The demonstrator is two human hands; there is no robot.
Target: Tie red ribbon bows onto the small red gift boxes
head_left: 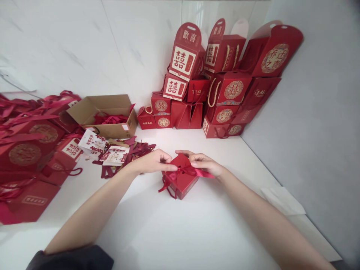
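Observation:
A small red gift box (pixel 181 185) sits on the white table (pixel 140 210) directly in front of me, with a red satin ribbon (pixel 182 171) wrapped across its top. My left hand (pixel 153 162) comes in from the left, its fingertips pinching the ribbon at the top of the box. My right hand (pixel 204 164) reaches in from the right, fingers curled over the box's top edge and closed on the ribbon near the same spot. A loose ribbon end trails off to the right under my right wrist, and another hangs down the box's left side.
Stacked red boxes and bags (pixel 216 80) printed with gold and white double-happiness motifs stand in the back corner. An open cardboard carton (pixel 101 116) holds red ribbon. White cards (pixel 115 155) and dark red ribbons lie left of my hands, beside more red bags (pixel 25 157). A white sheet (pixel 282 200) lies at the right.

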